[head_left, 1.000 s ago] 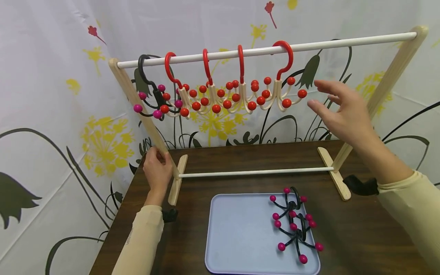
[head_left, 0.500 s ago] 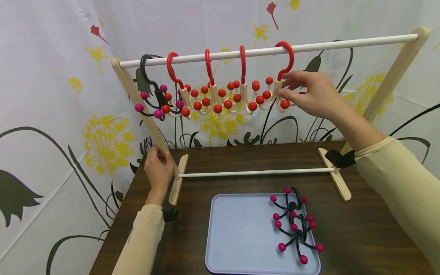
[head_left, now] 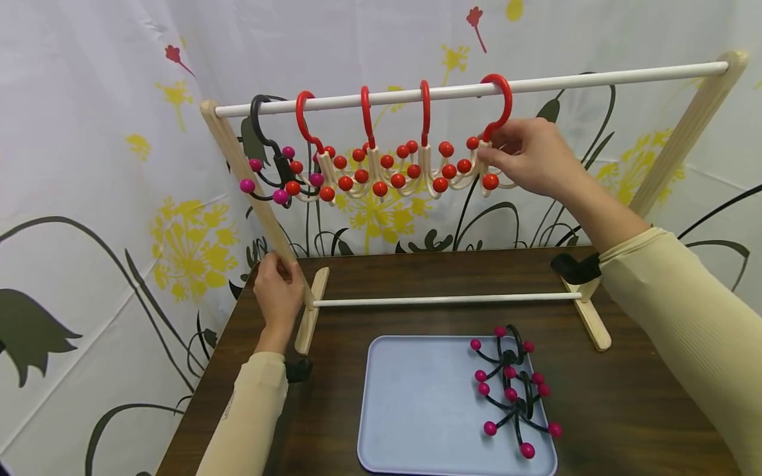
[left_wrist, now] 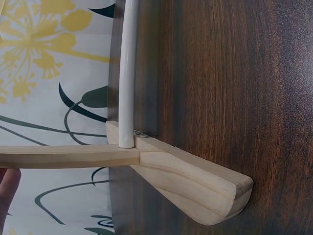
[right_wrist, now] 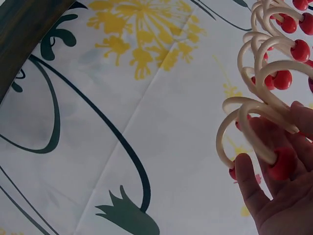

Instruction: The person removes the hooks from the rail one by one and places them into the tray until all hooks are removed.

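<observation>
My right hand pinches the stem of the rightmost red-hooked hanger, just under its hook. This hanger has cream prongs tipped with red balls, and hangs on the white rod. Three like it, among them a middle red-hooked hanger, hang to its left. At the rod's left end is a black hanger with magenta balls. My left hand holds the left wooden post low down; a finger shows beside that post in the left wrist view.
A pale blue tray lies in front of the rack on the dark wood table. Two black hangers with magenta balls rest at its right side. A lower white bar joins the rack's feet. Behind hangs a patterned curtain.
My right hand has moved left from beside the rack and taken hold of the rightmost red-hooked hanger's stem. My left hand stays on the post.
</observation>
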`<act>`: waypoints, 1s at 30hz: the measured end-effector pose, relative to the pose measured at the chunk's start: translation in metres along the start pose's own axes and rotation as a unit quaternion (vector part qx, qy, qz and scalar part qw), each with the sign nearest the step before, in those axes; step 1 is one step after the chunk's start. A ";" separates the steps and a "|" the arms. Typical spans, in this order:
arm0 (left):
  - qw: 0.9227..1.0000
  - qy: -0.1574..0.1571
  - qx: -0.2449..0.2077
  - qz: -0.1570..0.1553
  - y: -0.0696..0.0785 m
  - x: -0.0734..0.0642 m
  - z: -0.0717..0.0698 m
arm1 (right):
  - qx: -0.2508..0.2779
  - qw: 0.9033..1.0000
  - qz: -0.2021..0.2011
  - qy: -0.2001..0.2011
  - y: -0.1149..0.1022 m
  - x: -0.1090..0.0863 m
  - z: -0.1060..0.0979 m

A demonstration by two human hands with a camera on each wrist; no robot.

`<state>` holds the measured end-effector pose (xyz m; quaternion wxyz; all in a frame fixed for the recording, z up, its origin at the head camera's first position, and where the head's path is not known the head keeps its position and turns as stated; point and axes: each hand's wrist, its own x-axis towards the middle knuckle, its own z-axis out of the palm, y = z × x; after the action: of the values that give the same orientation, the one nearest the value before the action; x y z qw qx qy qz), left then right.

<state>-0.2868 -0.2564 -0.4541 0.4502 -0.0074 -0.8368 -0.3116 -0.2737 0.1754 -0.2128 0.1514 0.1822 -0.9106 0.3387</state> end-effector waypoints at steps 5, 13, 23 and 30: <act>1.000 -0.002 0.001 0.003 0.000 0.000 0.001 | -0.002 1.000 0.001 0.011 0.004 -0.002 -0.004; 1.000 -0.004 -0.002 -0.002 -0.001 0.000 0.001 | 0.001 0.999 0.019 0.028 0.002 -0.004 -0.014; 1.000 -0.003 0.002 -0.004 -0.001 0.000 0.002 | 0.077 0.990 0.015 0.117 -0.001 -0.014 -0.033; 1.000 -0.002 0.003 -0.002 -0.002 0.000 0.003 | 0.085 0.981 0.049 0.165 -0.002 -0.038 -0.041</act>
<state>-0.2901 -0.2567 -0.4562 0.4477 -0.0054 -0.8386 -0.3102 -0.2332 0.2101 -0.1969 0.2667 0.0917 -0.8486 0.4475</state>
